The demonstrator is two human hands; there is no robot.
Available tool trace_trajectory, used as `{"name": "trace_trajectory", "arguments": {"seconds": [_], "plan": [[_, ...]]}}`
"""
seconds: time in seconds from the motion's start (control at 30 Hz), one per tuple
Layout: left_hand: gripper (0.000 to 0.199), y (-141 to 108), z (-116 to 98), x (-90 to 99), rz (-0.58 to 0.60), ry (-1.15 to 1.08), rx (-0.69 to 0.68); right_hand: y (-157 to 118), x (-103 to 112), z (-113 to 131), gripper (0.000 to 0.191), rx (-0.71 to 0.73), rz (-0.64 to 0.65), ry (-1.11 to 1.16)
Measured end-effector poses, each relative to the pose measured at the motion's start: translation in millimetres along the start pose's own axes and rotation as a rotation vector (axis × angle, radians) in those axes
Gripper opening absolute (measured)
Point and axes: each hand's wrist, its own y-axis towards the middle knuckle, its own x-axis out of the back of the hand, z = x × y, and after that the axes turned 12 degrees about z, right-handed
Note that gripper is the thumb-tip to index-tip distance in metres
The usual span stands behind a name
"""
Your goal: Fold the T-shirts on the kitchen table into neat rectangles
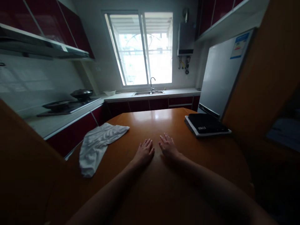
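Observation:
Both of my hands rest palm down on an orange-brown wooden table [150,187], a short gap between them. My left hand [144,152] has its fingers stretched forward and holds nothing. Beside it, my right hand [168,147] lies flat with the fingers slightly spread, also holding nothing. To the left lies a crumpled white cloth [97,147], possibly a garment, one end reaching toward the table's middle. On the right is a folded black garment [206,122] with small white lettering, on top of a stack with white and grey layers [201,135].
Beyond the table runs a white counter [182,92] with a sink [142,93] and faucet [152,83] under a window. A stove [70,107] with a lidded pan [82,93] stands at left. The fridge [217,72] is close behind the black garment.

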Motion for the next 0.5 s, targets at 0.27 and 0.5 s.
{"name": "trace_trajectory", "arguments": {"seconds": [0.27, 0.5], "plan": [[0.059, -5, 0, -7.3, 0.008, 0.0, -0.059, -6, -19, -4, 0.06, -0.025, 0.159, -0.218], [0.057, -10, -4, -6.3, 0.01, -0.026, -0.063, -6, -22, -11, 0.059, -0.026, 0.16, -0.267]]}}
